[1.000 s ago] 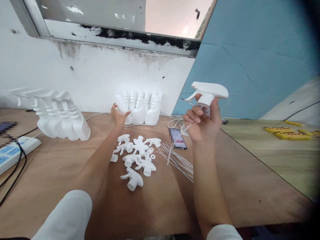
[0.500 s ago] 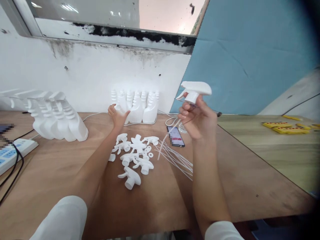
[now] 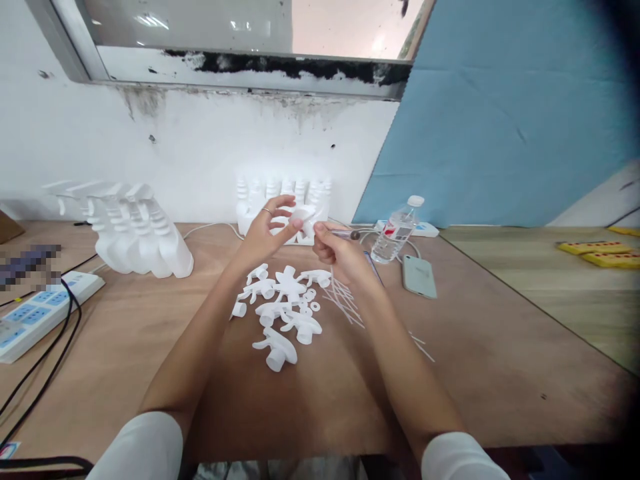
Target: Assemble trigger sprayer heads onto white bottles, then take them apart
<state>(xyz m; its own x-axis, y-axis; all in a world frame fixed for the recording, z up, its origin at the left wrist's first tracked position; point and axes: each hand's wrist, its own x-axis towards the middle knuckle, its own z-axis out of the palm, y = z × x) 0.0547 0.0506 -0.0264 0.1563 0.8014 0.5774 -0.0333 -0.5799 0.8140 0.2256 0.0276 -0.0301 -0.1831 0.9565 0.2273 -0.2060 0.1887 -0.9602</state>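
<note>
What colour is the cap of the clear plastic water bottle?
The cap of the clear plastic water bottle is white, best seen in the head view.

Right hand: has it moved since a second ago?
Yes. The right hand dropped and went left: from beside the blue panel to in front of the bottle row, meeting the left hand at a white part.

One head-worn camera looks forward and down, close over the left hand [image 3: 266,232] and right hand [image 3: 338,252], at the table [image 3: 125,347].
</note>
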